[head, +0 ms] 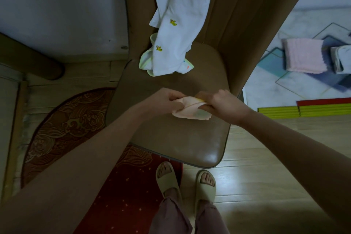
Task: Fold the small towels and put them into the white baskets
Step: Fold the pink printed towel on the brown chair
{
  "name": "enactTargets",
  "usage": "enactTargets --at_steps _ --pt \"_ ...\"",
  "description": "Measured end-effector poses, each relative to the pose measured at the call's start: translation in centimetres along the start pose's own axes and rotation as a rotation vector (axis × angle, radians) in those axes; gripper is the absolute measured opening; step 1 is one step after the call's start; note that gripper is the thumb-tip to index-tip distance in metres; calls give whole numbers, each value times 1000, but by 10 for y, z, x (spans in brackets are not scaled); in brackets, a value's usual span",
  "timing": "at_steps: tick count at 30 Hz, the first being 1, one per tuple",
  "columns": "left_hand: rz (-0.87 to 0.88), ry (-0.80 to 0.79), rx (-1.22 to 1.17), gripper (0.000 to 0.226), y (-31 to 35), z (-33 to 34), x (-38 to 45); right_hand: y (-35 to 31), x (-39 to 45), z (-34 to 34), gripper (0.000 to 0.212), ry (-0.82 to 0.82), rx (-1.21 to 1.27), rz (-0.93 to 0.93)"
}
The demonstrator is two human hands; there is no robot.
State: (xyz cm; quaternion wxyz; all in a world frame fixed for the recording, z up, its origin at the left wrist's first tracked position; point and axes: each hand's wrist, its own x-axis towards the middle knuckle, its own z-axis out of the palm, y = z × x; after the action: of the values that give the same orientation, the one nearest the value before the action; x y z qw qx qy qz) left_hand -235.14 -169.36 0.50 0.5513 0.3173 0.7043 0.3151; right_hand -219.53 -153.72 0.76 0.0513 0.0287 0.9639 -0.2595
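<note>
Brown padded chair seat (171, 138) below: left hand (163, 100) and right hand (222, 103) both pinched closed on small peach towel (190, 110), seemingly part-folded; banana-print white cloth (176, 24) draped behind.

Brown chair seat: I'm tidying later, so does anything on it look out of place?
Yes: a white banana-print cloth hangs crumpled down the backrest onto the brown chair seat, unfolded. The small peach towel is gripped by both hands.

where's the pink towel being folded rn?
Head view, centre: the pink towel is pinched between the left hand and right hand, just over the chair seat, nearer the person than the white banana-print cloth.
</note>
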Motion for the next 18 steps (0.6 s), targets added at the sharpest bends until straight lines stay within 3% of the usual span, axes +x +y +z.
enactTargets --at_steps 3,7,9,14,18 --pt "-40 -6 -70 38 5 -2 5 5 3 2 15 47 130 118" --pt "-130 -153 -356 46 13 -8 8 9 6 0 14 176 612 375" --pt "-152 -108 -399 39 17 -10 10 9 7 2 14 225 760 446" --pt "-282 23 -138 29 29 -1 18 11 7 9 14 186 828 457" --pt "-310 70 -409 34 29 -2 17 20 1 7 10 178 822 411"
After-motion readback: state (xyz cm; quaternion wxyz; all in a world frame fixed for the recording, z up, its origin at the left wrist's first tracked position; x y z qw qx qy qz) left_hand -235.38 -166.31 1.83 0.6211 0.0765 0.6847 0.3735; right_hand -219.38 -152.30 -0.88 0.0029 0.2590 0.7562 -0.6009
